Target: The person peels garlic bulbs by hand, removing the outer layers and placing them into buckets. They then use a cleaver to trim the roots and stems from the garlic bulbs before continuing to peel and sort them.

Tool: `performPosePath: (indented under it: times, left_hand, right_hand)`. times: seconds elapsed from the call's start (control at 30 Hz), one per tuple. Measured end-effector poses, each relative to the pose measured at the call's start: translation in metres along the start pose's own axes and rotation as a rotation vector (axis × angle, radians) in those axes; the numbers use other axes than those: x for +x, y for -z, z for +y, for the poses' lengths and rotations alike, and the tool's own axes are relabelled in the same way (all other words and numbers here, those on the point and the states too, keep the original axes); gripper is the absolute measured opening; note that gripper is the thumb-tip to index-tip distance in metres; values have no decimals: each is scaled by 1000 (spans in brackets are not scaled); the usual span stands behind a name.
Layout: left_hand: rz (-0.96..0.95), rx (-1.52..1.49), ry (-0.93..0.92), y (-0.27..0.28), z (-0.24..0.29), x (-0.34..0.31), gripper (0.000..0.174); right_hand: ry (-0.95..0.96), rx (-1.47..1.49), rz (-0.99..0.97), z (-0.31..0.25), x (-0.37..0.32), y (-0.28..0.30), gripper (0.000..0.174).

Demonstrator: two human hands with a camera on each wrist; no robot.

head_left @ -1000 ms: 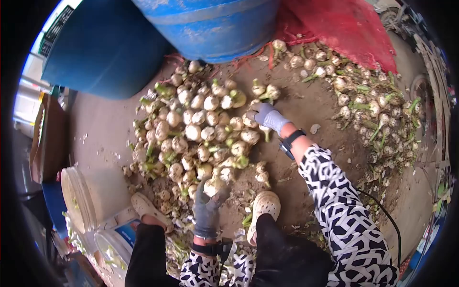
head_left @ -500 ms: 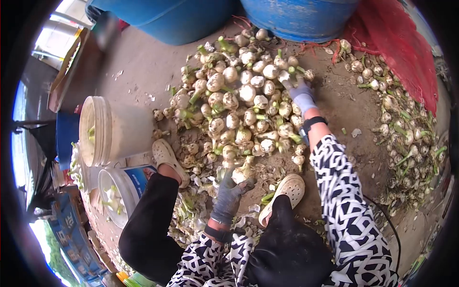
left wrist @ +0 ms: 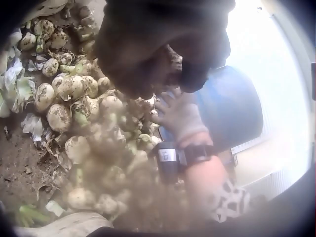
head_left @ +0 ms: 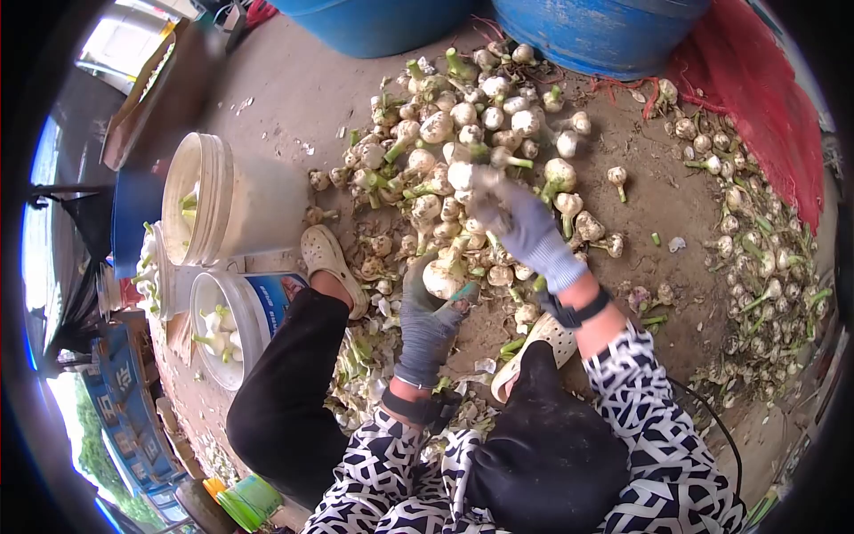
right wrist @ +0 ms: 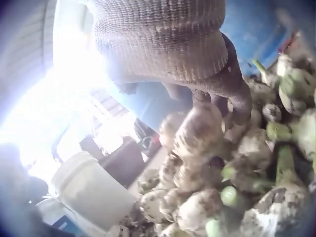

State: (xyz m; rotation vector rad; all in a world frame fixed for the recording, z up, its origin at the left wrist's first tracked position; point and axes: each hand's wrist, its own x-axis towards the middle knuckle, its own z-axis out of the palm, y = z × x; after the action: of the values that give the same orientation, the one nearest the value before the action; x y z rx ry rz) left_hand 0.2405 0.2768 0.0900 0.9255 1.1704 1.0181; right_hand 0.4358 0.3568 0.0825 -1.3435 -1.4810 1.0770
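Note:
My left hand [head_left: 429, 329], in a grey glove, holds a large whitish garlic bulb [head_left: 442, 278] between thumb and fingers at the near edge of the pile. A small green patch shows at its thumb. In the left wrist view this hand [left wrist: 163, 49] is a dark shape at the top, hiding most of the bulb. My right hand [head_left: 529, 233], in a paler glove, reaches over the middle of the pile, its fingertips blurred. The left wrist view shows its fingers [left wrist: 165, 106] spread. In the right wrist view they point down close to a garlic bulb [right wrist: 200, 131].
Several loose garlic bulbs [head_left: 559, 175] lie right of the main pile. White buckets [head_left: 267, 209] stand at the left, one holding trimmed bulbs [head_left: 218, 334]. Blue tubs [head_left: 596, 31] and red netting [head_left: 756, 116] lie beyond. Peeled skins surround my shoes [head_left: 331, 267].
My right hand has moved from the pile's right edge leftward and nearer, over its middle. My left hand keeps its hold on the bulb. The head view has shifted.

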Motion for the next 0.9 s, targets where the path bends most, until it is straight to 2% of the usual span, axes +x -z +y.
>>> performPosePath:
  times: [0.03,0.07,0.1,0.13,0.17,0.2,0.27,0.3,0.37,0.4,0.47,0.5,0.57,0.6,0.63,0.7,0.73,0.77,0.83,0.87,0.9]
  left_hand:
    - [33,143,-59,-3,3,1,73]
    - [27,137,-59,-5,5,2,73]
    - [32,369,-215,-6,8,2,75]
    - [42,601,-370,-7,10,2,76]
    - [42,598,-366,-9,14,0,76]
    - [16,619,-328,-10,20,-2,79]
    - [-15,628,-295,-10,27,-4,80]
    - [-8,624,-291,-8,29,-5,80]
    - [-51,688,-339,-4,33,-6,81]
    - [-48,684,-333,-1,33,-6,81]
    - [-170,174,-40,7,32,-4,74]
    - [-166,170,-37,13,38,-1,74]
    - [-456,-180,350,25,54,6,71]
    - [-528,-396,383,24,57,3,61]
    - [-523,-396,386,19,59,2,61]
    - [-316,323,-52,6,62,5,49]
    - [-299,880,-428,14,46,16,45]
    - [-294,885,-422,22,29,22,45]
    - [100,102,135,35,9,30,47]
    - [148,132,130,17,44,21,49]
    - [64,-25,189,10,65,8,48]
  right_hand:
    - [100,111,-52,-4,-17,-1,82]
    - [19,189,-57,-15,-34,-12,80]
    - [64,148,-137,2,-46,-17,65]
    - [21,188,-52,-8,-54,-26,55]
    - [-25,230,31,-20,-58,-33,45]
    - [-30,230,28,-24,-59,-32,45]
    - [-230,394,-27,-29,-62,-32,26]
    - [-232,391,-35,-28,-63,-32,26]
    - [63,146,60,-26,-67,-33,19]
    - [59,144,55,-26,-70,-33,19]
    - [-10,274,77,-27,-72,-32,16]
    - [-13,272,72,-31,-71,-26,16]
    - [-215,535,-174,-43,-67,-8,17]
    - [-354,696,-261,-33,-68,-5,21]
    - [-357,700,-265,-35,-70,-3,21]
    - [-582,1005,-447,-42,-72,1,23]
    - [-559,1022,-411,-43,-76,-8,26]
    - [-496,1012,-390,-29,-81,-20,27]
    - [-629,1137,-544,-32,-69,-9,29]
    - [-590,1165,-493,-27,-66,-14,29]
    - [-580,1176,-492,-26,-64,-18,29]
